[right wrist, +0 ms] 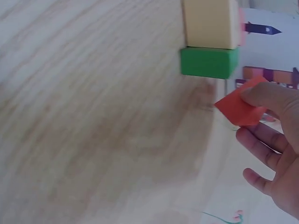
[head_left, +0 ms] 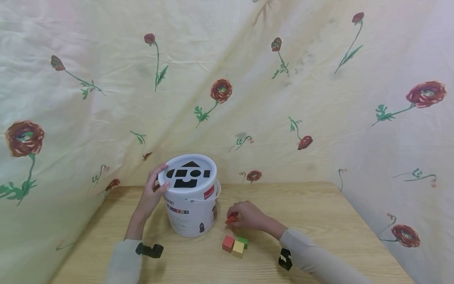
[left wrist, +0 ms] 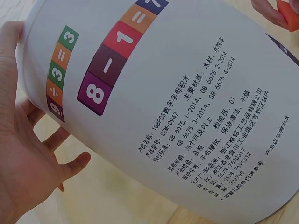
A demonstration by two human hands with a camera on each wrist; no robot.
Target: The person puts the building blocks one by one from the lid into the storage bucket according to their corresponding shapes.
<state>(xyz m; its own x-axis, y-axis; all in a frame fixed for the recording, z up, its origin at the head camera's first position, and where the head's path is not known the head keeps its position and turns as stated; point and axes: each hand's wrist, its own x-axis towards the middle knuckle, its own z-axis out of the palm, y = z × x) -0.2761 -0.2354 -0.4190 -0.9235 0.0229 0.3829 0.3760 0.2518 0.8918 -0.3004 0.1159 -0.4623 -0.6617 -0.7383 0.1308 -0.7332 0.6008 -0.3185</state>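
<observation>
A white bucket (head_left: 189, 219) with a shape-sorter lid (head_left: 203, 185) stands upright on the table. My left hand (head_left: 150, 195) grips its upper left side at the lid's rim, thumb and fingers spread around the edge. In the left wrist view, printed numbers and text cover the bucket wall (left wrist: 121, 140) beside that hand (left wrist: 28, 163). Right of the bucket, my right hand (head_left: 251, 216) pinches a red triangular block (right wrist: 240, 107) between thumb and fingers. Just in front of that hand, a red cube (head_left: 228, 243), a yellow block (head_left: 238, 249) and a green block (head_left: 243, 241) sit close together.
The light wooden table (head_left: 301, 205) reaches back to a flower-printed cloth (head_left: 248, 118) that hangs behind and at both sides. A white handle (head_left: 217, 193) hangs at the bucket's right side. Black wrist cameras (head_left: 150, 251) are strapped to both sleeves.
</observation>
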